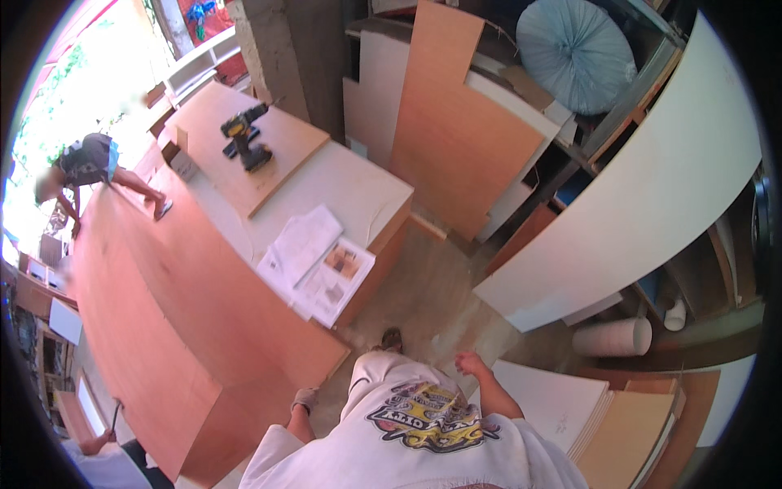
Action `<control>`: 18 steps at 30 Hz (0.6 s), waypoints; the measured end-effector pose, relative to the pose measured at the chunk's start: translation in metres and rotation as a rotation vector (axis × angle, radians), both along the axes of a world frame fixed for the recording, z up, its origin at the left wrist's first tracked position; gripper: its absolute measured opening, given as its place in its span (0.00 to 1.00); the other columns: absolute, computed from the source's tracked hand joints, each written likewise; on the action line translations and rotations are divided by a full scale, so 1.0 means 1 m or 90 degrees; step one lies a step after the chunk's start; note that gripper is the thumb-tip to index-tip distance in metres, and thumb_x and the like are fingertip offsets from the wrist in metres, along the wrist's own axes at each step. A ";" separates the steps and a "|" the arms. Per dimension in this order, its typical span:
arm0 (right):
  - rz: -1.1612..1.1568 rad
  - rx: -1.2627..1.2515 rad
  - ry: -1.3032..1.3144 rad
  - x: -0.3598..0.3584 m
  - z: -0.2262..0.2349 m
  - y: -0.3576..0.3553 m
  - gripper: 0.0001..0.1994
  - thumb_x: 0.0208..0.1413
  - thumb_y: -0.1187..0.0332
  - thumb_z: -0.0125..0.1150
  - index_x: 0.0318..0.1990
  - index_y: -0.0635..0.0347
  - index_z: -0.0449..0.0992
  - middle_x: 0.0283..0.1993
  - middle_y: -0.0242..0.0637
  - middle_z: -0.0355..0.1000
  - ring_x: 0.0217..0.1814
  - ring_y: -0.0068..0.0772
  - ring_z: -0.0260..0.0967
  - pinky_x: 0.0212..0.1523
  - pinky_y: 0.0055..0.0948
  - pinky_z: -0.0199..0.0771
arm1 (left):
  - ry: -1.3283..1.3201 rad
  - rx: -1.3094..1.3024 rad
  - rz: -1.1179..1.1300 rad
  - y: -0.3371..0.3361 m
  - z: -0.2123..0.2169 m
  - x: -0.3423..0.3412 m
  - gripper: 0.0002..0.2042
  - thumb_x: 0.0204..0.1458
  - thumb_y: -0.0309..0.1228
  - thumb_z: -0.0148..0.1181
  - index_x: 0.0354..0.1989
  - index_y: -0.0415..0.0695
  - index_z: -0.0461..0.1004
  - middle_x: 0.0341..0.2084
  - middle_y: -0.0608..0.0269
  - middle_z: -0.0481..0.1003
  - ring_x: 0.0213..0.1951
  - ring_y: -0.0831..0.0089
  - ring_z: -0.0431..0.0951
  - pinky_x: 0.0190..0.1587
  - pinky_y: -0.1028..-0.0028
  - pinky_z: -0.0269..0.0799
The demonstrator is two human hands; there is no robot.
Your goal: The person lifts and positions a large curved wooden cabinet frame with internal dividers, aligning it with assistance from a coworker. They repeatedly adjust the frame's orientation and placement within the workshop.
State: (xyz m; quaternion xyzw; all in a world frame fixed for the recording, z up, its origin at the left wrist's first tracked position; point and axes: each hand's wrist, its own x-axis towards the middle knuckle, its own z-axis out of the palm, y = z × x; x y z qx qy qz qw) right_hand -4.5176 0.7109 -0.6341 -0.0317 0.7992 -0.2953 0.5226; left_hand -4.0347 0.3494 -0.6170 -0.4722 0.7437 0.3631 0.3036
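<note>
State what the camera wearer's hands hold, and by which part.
No held thing shows in the right hand; whether the left hand holds anything cannot be told.

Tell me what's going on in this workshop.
The camera wearer stands by a large wooden box. The left hand is low near its edge; whether it touches is unclear. The right hand is out to the side, with nothing visible in it. A second person bends over at the box's far end, and at lower left another person's hand grips a hammer-like tool. A drill sits on a wooden board, and printed sheets lie on the white tabletop.
</note>
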 end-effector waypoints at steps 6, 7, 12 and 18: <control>-0.092 0.032 0.030 -0.095 -0.002 0.035 0.09 0.63 0.69 0.55 0.44 0.59 0.80 0.35 0.39 0.80 0.32 0.35 0.80 0.28 0.39 0.81 | 0.200 0.013 0.099 -0.022 0.009 -0.152 0.19 0.61 0.36 0.57 0.59 0.50 0.78 0.52 0.57 0.81 0.47 0.59 0.84 0.52 0.62 0.77; -0.068 0.021 0.003 -0.123 -0.004 0.032 0.11 0.63 0.72 0.54 0.48 0.62 0.80 0.35 0.38 0.80 0.32 0.35 0.81 0.27 0.41 0.82 | 0.178 0.098 0.261 -0.024 0.038 -0.193 0.19 0.62 0.37 0.56 0.60 0.48 0.78 0.55 0.57 0.81 0.49 0.59 0.83 0.53 0.62 0.77; 0.171 -0.036 -0.029 -0.208 -0.057 0.002 0.10 0.61 0.75 0.54 0.43 0.64 0.81 0.31 0.40 0.79 0.29 0.36 0.80 0.25 0.41 0.80 | 0.222 -0.045 0.245 -0.003 0.025 -0.184 0.22 0.63 0.44 0.56 0.61 0.47 0.79 0.57 0.58 0.80 0.55 0.64 0.80 0.61 0.66 0.71; 0.165 -0.112 -0.016 -0.318 -0.021 -0.113 0.10 0.61 0.70 0.55 0.43 0.62 0.82 0.34 0.41 0.79 0.34 0.35 0.79 0.31 0.37 0.79 | 0.103 -0.051 0.425 0.055 0.044 -0.240 0.22 0.63 0.44 0.54 0.59 0.46 0.79 0.57 0.54 0.79 0.59 0.58 0.78 0.62 0.63 0.71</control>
